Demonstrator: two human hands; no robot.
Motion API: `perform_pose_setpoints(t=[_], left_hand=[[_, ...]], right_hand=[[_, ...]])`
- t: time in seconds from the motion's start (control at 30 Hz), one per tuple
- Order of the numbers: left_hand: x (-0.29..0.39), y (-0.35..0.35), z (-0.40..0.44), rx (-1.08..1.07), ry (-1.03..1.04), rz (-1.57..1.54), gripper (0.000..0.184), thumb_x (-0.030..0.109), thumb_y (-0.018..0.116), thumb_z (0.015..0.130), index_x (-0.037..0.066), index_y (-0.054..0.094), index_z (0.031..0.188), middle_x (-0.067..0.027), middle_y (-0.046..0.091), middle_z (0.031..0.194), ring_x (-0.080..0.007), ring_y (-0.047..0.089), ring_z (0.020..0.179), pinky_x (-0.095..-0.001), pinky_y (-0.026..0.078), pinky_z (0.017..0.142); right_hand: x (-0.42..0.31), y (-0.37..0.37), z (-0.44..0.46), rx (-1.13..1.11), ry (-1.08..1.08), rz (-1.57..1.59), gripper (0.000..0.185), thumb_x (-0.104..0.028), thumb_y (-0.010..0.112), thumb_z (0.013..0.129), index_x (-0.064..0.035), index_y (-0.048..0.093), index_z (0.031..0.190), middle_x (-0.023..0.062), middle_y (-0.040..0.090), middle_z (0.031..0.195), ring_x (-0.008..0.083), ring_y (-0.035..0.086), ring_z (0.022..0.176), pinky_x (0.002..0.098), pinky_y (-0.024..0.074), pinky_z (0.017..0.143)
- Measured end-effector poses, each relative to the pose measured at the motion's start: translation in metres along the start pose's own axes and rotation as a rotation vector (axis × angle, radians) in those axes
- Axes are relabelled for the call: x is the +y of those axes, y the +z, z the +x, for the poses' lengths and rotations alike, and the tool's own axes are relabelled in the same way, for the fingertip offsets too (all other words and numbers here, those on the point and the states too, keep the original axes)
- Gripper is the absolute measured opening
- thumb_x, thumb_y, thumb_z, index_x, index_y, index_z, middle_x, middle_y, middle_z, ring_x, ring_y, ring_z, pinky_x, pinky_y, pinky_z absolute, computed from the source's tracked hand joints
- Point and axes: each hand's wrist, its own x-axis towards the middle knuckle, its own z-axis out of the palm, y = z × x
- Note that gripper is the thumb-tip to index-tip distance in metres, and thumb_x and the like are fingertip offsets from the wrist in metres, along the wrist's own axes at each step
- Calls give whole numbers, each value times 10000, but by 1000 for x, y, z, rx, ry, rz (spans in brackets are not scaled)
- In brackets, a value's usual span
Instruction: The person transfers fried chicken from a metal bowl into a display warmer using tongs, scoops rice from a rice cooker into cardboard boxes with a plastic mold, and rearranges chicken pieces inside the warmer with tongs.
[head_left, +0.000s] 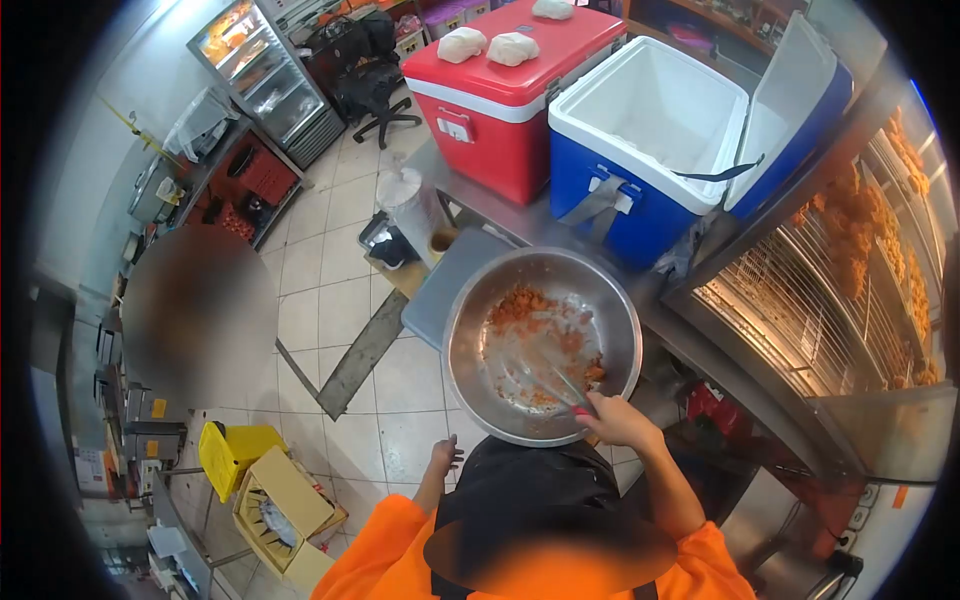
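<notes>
A large stainless steel bowl [460,355] stands right in front of me, with reddish-orange crumbs and bits of coating [525,305] on its bottom. My right hand [622,420] is closed round metal tongs [562,382] with a red grip, at the bowl's near right rim. The tips of the tongs reach down among the crumbs. My left hand [446,457] hangs in the air left of my black apron [535,475], below the bowl's left side. It holds nothing, and its fingers are partly spread.
A grey board or lid [445,285] lies under the bowl's left side. Behind stand a closed red cooler [480,150] with white bags on top and an open blue cooler [625,165]. A lit display case [840,260] of fried pieces rises at right. A yellow bin [235,455] stands lower left.
</notes>
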Motion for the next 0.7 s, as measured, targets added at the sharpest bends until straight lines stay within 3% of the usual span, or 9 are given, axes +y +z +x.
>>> perform_pose_setpoints(t=[0.07,0.13,0.2,0.27,0.33,0.47,0.6,0.7], left_hand=[[6,-4,0,-10,88,-109,549,461,443,858,3,431,1161,-197,595,1007,-293,599,778,-418,443,605],[0,-11,4,-18,113,-117,535,453,440,863,6,432,1157,-193,598,994,-281,600,760,-398,441,578],[-12,-16,10,10,63,-138,515,432,431,873,4,431,1160,-191,599,987,-266,600,730,-380,438,556],[-21,-24,3,2,52,-134,495,419,419,880,8,434,1156,-179,601,971,-245,595,699,-368,433,540],[-31,-35,-7,-8,-72,-167,502,423,412,882,13,428,1172,-175,596,964,-241,590,706,-368,432,541],[-78,-59,0,50,-85,-252,509,426,390,888,14,436,1183,-162,603,888,-255,589,732,-391,438,560],[-100,-86,2,16,7,-3,512,422,371,895,4,435,1183,-168,610,926,-302,598,773,-427,455,619],[-90,-101,9,12,-70,-88,524,420,373,895,-4,418,1200,-173,604,972,-310,601,794,-430,458,636]], right_hand=[[-3,5,22,-89,-197,6,273,-254,542,806,-4,579,910,236,601,836,379,583,814,432,455,730],[-1,2,65,28,-212,-15,251,-215,555,787,-37,597,959,226,599,900,368,574,870,419,455,766],[10,10,138,306,-151,-171,221,-189,541,786,-43,640,918,184,614,847,349,590,780,407,465,734],[12,22,188,603,-122,-208,182,-164,530,781,-59,638,883,155,600,912,320,558,881,418,451,770],[11,23,211,596,-122,-316,177,-153,529,777,-70,633,893,135,588,940,308,534,922,415,446,788],[24,26,235,485,-73,-495,222,-157,584,731,-85,619,938,73,567,988,257,475,1026,376,424,843],[17,29,224,447,-80,-554,314,-195,608,730,-77,600,1021,73,568,1005,271,483,1006,392,416,858],[25,39,229,421,-9,-526,406,-247,634,742,-95,580,1115,113,531,1192,329,455,1122,412,398,905]])
